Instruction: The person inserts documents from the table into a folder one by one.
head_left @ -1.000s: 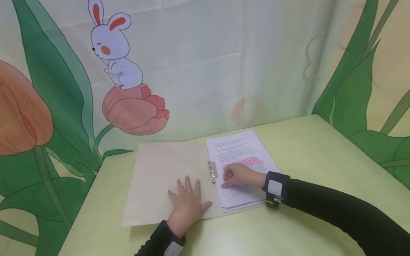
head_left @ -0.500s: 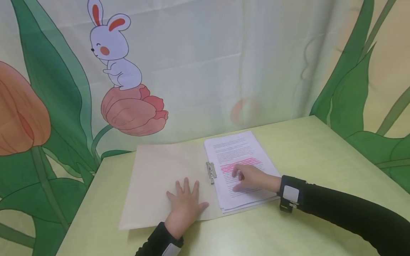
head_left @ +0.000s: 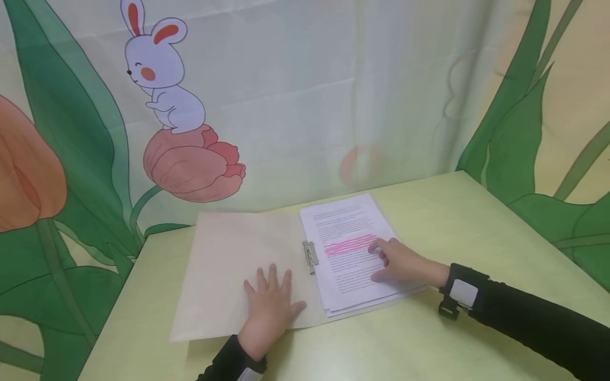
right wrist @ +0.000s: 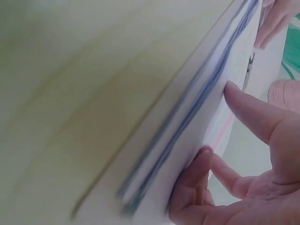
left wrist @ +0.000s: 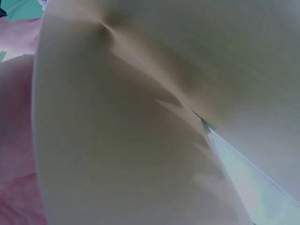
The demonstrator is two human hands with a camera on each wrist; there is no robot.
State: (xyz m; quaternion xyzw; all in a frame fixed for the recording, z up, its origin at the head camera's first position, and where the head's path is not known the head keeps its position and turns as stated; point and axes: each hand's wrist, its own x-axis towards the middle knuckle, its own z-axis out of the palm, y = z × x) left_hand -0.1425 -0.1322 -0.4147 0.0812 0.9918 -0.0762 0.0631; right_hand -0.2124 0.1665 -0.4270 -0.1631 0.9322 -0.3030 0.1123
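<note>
A beige paper folder (head_left: 224, 264) lies spread open on the table. My left hand (head_left: 269, 307) rests flat on its left cover, fingers spread. A stack of printed sheets (head_left: 338, 219) with pink-highlighted lines covers the right side, beside a metal binder clip (head_left: 310, 256) near the fold. Over the right part of the top sheet is my right hand (head_left: 405, 262), thumb and index finger apart, holding nothing. In the right wrist view the thumb (right wrist: 248, 105) meets the top sheet while other fingers bend at the paper. The folder cover (left wrist: 117, 140) fills much of the left wrist view.
The pale yellow-green table (head_left: 457, 222) extends around the folder. Behind it hangs a cloth backdrop (head_left: 286, 106) printed with a rabbit, tulips and leaves. The folder's front-left edge stands slightly off the table, casting a shadow.
My right hand has moved right across the top sheet, away from the clip, and its thumb and index finger have spread. My left hand stays flat on the cover.
</note>
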